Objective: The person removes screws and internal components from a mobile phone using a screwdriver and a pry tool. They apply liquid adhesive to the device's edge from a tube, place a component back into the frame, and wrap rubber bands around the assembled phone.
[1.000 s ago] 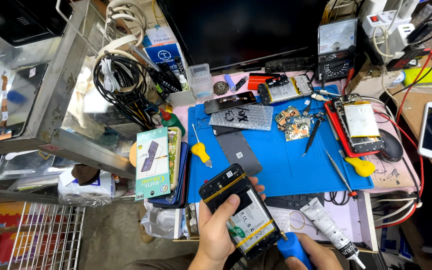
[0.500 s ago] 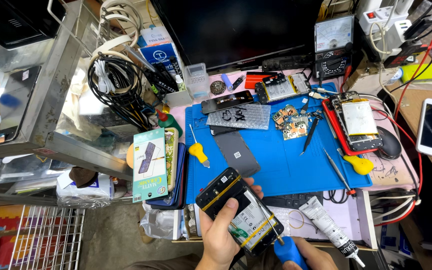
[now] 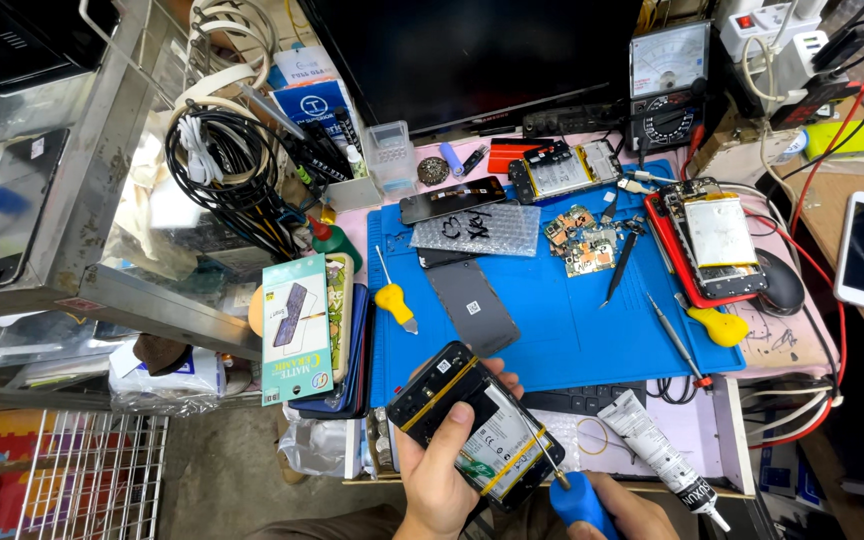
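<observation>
A crowded repair bench — a smooth blue work mat [image 3: 562,320] strewn with circuit boards [image 3: 582,240], a grey back cover [image 3: 472,305] and a yellow-handled screwdriver [image 3: 393,300]. Below its near edge, the left hand [image 3: 442,470] is clamped around an opened black phone [image 3: 477,425], glossy battery exposed, while the right hand [image 3: 622,505] grips a blue-handled screwdriver [image 3: 577,500] — its thin metal tip touching the phone's lower edge.

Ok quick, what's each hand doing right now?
Left hand: closed around the opened black phone with its back cover off.
Right hand: closed on the blue-handled screwdriver.
</observation>
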